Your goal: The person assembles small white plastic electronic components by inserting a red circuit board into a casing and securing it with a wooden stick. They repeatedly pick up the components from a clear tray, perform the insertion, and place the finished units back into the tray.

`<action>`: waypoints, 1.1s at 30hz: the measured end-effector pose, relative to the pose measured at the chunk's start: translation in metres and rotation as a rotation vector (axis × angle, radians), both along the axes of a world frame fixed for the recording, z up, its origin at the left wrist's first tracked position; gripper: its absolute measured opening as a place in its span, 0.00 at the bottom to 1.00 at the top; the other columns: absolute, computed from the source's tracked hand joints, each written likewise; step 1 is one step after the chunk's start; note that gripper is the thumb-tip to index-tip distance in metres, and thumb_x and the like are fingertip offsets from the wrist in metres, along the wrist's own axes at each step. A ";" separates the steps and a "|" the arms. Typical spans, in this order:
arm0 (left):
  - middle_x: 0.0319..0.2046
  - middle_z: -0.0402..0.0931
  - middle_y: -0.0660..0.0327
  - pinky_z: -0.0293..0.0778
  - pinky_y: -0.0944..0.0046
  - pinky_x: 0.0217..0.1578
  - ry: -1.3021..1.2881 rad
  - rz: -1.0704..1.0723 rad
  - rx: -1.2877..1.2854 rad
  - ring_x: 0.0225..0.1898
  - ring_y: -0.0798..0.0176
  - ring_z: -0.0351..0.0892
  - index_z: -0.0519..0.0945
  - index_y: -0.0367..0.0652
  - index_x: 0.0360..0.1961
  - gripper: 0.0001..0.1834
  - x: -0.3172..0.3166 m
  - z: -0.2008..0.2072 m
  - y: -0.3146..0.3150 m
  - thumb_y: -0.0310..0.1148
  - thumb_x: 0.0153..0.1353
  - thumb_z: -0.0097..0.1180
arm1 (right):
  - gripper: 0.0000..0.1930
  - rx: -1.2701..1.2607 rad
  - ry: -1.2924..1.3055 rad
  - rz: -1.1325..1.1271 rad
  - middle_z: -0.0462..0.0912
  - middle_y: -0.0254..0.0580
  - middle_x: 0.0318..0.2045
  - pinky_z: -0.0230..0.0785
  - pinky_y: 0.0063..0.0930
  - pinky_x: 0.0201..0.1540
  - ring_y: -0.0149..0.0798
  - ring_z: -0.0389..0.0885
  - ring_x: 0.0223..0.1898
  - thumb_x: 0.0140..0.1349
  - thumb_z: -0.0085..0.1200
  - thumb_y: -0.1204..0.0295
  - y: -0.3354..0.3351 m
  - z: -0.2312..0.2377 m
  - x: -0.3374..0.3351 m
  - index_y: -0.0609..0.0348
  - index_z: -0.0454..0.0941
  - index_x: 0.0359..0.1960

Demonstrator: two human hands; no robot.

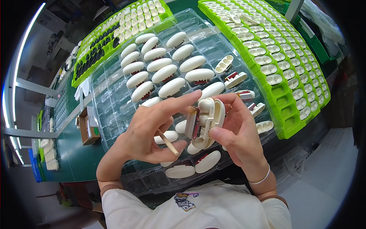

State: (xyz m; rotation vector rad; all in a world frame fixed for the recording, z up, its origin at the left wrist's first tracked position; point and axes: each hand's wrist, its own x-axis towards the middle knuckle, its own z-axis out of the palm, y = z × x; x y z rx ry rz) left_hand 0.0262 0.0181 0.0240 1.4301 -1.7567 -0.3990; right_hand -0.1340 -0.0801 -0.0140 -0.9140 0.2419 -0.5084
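We found the right hand (239, 131) gripping a white case (218, 114), the left hand (146, 128) curled around a stick (169, 143), its index finger (187, 100) extended.

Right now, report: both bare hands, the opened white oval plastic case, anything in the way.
Left hand: holding slim pale wooden stick. Right hand: gripping opened white oval plastic case. White oval pieces on clear plastic tray beneath; no obstruction evident.

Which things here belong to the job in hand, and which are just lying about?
Likely in the job:
opened white case, in the right hand
wooden stick, in the left hand
clear tray and white cases below

Likely just lying about:
cardboard box, off to the left
white cloth-like item near it
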 end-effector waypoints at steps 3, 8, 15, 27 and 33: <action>0.27 0.73 0.64 0.53 0.75 0.12 0.016 -0.038 0.015 0.14 0.74 0.57 0.71 0.45 0.47 0.33 0.003 0.003 -0.001 0.31 0.33 0.66 | 0.24 -0.074 0.018 -0.023 0.66 0.43 0.42 0.70 0.28 0.43 0.38 0.69 0.46 0.44 0.56 0.79 0.001 0.004 0.000 0.62 0.59 0.44; 0.26 0.74 0.66 0.48 0.76 0.11 0.085 -0.001 -0.007 0.12 0.77 0.53 0.74 0.45 0.43 0.30 0.004 -0.003 -0.001 0.31 0.32 0.67 | 0.24 -0.150 0.047 -0.072 0.65 0.43 0.41 0.73 0.27 0.40 0.38 0.68 0.46 0.43 0.55 0.80 0.001 0.004 0.001 0.63 0.59 0.44; 0.27 0.72 0.60 0.45 0.79 0.12 0.078 -0.065 0.001 0.13 0.81 0.53 0.72 0.33 0.41 0.31 0.008 -0.008 -0.001 0.31 0.32 0.69 | 0.24 -0.163 0.071 -0.076 0.66 0.43 0.41 0.74 0.26 0.39 0.38 0.68 0.46 0.44 0.55 0.80 0.001 0.005 0.002 0.64 0.60 0.44; 0.23 0.72 0.68 0.44 0.77 0.11 0.273 0.018 0.070 0.12 0.81 0.49 0.74 0.40 0.41 0.28 0.006 -0.015 0.001 0.31 0.34 0.68 | 0.26 0.037 -0.005 0.022 0.70 0.43 0.40 0.69 0.22 0.39 0.34 0.70 0.44 0.45 0.59 0.77 -0.003 -0.004 0.002 0.62 0.62 0.46; 0.19 0.71 0.70 0.43 0.76 0.11 0.300 0.051 0.115 0.12 0.81 0.49 0.75 0.41 0.40 0.28 0.002 -0.015 0.002 0.31 0.33 0.69 | 0.27 0.161 -0.057 0.063 0.73 0.43 0.38 0.68 0.24 0.41 0.32 0.72 0.42 0.43 0.61 0.77 -0.004 -0.008 0.002 0.60 0.64 0.46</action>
